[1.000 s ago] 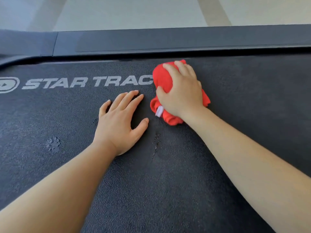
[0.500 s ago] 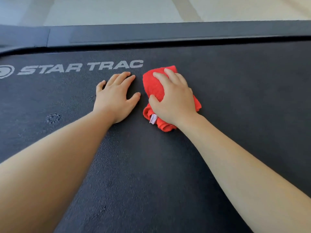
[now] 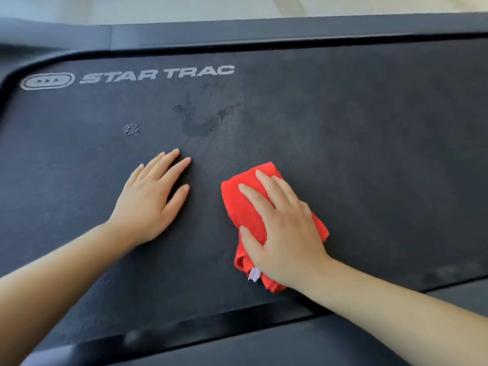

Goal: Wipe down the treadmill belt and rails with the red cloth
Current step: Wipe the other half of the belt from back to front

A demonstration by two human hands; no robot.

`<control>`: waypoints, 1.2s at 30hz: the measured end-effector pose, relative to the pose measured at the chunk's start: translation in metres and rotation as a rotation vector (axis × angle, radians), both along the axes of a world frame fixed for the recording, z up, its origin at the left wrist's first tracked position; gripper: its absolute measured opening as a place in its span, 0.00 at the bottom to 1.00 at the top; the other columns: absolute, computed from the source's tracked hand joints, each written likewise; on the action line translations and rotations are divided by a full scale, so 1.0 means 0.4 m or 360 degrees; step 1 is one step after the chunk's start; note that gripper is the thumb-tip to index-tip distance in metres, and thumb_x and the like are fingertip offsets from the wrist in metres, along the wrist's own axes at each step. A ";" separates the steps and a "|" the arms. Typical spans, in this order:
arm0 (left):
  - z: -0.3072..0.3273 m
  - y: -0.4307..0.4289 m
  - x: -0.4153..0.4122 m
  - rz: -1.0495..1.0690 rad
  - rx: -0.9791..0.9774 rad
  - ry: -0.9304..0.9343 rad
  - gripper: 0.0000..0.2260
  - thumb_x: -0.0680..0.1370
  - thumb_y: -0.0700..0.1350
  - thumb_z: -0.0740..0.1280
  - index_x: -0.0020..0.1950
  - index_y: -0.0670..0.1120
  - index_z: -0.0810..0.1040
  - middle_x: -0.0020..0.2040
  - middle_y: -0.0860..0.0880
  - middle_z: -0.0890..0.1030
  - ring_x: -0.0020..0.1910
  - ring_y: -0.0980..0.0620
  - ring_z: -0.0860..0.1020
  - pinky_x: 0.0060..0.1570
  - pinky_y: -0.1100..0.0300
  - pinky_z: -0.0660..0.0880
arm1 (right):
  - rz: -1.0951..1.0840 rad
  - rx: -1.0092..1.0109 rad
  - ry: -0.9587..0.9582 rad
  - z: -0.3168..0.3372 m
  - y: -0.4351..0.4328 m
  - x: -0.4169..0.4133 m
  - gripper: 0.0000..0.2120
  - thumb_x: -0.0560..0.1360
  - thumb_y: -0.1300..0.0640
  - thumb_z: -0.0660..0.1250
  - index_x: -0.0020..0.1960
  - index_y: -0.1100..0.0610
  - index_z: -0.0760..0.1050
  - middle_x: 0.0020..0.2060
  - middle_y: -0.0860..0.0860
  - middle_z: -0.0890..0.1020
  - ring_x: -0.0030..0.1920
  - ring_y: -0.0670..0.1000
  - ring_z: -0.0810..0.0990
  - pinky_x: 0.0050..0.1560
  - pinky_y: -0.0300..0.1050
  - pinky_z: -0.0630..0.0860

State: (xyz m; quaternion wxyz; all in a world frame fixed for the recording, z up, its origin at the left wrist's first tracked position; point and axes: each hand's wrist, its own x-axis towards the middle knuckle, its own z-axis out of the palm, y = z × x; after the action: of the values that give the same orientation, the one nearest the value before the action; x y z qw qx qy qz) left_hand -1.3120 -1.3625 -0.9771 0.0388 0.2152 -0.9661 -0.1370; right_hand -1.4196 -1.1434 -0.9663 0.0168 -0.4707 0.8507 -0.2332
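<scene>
The folded red cloth [image 3: 243, 204] lies on the black treadmill belt [image 3: 369, 154], towards its near edge. My right hand [image 3: 285, 228] lies flat on top of the cloth with straight, spread fingers, pressing it onto the belt. A small white tag sticks out of the cloth by my wrist. My left hand [image 3: 150, 199] rests palm down on the bare belt, a hand's width left of the cloth. The far rail [image 3: 290, 30] runs along the top, and the near rail [image 3: 264, 342] crosses the bottom.
White STAR TRAC lettering [image 3: 158, 73] is printed on the belt at the far left. A faint handprint smudge [image 3: 203, 120] and a small pale spot [image 3: 131, 129] mark the belt beyond my left hand. Pale floor [image 3: 184, 9] lies past the far rail.
Both hands have slid back towards me, away from the lettering, the right one dragging the cloth along the belt. The near rail has come into view.
</scene>
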 end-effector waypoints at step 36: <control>-0.007 -0.284 -0.288 0.0263 -0.0084 0.0032 0.25 0.79 0.55 0.56 0.75 0.50 0.60 0.76 0.48 0.59 0.75 0.47 0.55 0.72 0.43 0.50 | -0.0267 -0.0072 -0.0065 -0.017 -0.418 -0.265 0.28 0.72 0.47 0.63 0.71 0.49 0.65 0.73 0.51 0.62 0.74 0.53 0.55 0.66 0.56 0.62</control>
State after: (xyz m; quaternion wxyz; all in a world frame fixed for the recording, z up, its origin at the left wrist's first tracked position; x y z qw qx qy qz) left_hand -1.4272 -1.4760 -0.9800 0.0655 0.2916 -0.9480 -0.1100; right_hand -1.5255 -1.3107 -0.9731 0.0039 -0.3931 0.8812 -0.2625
